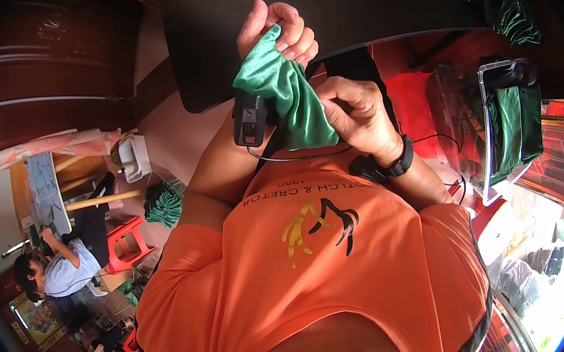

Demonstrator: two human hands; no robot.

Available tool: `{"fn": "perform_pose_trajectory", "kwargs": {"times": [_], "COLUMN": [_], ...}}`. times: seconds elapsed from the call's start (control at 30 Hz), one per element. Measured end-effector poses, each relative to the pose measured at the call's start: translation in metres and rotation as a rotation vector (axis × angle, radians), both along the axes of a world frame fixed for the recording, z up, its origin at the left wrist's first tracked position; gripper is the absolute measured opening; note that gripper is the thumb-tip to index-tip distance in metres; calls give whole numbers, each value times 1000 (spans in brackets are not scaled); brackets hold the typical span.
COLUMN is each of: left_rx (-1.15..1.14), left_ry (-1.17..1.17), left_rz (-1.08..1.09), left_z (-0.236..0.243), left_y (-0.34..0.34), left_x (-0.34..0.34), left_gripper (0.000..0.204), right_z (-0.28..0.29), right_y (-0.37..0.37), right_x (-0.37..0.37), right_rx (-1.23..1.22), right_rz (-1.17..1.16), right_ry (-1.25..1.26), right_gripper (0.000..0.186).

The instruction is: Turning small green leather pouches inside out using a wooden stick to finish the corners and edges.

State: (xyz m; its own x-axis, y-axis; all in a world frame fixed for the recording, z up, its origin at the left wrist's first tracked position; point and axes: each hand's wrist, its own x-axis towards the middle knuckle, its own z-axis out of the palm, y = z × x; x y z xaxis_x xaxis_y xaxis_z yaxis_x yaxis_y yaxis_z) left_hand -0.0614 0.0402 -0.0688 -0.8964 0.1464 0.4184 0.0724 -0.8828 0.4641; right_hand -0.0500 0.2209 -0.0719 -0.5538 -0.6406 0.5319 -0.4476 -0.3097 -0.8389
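Observation:
A piece of shiny green velvet cloth (284,94) stretches between my two hands in front of my chest. My left hand (283,35) is turned up with its fingers curled over the cloth's upper end, and the fabric covers its palm and wrist. My right hand (360,115) pinches the cloth's edge between thumb and forefinger. Below the pinch the cloth hangs down to the front of my orange shirt. Whether the cloth is a single layer or a sewn pouch I cannot tell.
A dark table (238,6) lies ahead. To the right, a metal-framed rack (483,128) carries folded green cloths (507,127). A black box (250,119) sits at my left wrist, its cable crossing my front. Far left, a person (69,267) works beside a red stool (129,244).

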Motion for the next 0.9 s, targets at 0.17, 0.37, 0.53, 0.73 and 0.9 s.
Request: {"fn": "perform_pose_trajectory", "kwargs": {"times": [0.17, 0.37, 0.53, 0.73, 0.9], "left_rx": [-71, -545, -792, -875, -1172], "left_ry": [55, -431, -196, -350, -191], "left_rz": [-30, 638, 705, 669, 678], "left_z": [6, 36, 32, 19, 7], "left_y": [0, 25, 40, 47, 46], "left_x": [1, 38, 46, 47, 51], "left_gripper": [54, 49, 53, 28, 29], "right_z": [2, -11, -9, -7, -5], "right_y": [6, 8, 6, 8, 6], "right_x": [-3, -19, -15, -16, -14], "right_rx": [60, -23, 29, 57, -13], "right_rz": [-11, -368, -395, -379, -319], "right_ry": [5, -355, -420, -425, -516], "right_gripper": [7, 8, 6, 6, 7]}}
